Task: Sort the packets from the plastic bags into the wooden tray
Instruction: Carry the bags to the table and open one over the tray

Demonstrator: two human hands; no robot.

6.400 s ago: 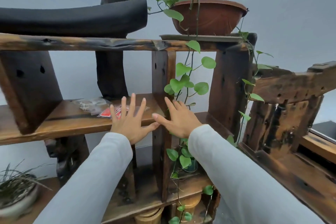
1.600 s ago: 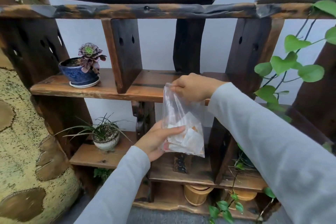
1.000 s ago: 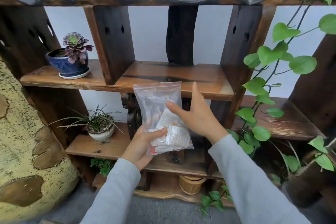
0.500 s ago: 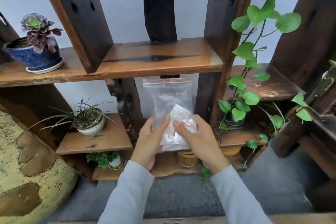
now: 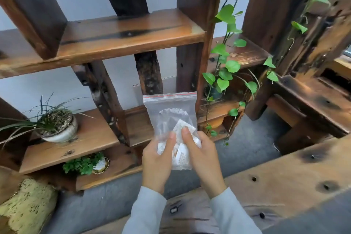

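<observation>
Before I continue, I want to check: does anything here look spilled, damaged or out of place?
Nothing stands out. The plastic bag is upright, held by left hand and right hand; its red-lined top looks closed, with the white packets inside. Nothing looks spilled.

The bag (image 5: pixel 169 114) is clear, glossy, crinkled plastic holding white paper-like packets (image 5: pixel 181 155). The shelves (image 5: pixel 121 34) are dark, rough wood with charred streaks and a slight sheen. The sleeves (image 5: pixel 146 213) are smooth, matt grey cloth.
</observation>
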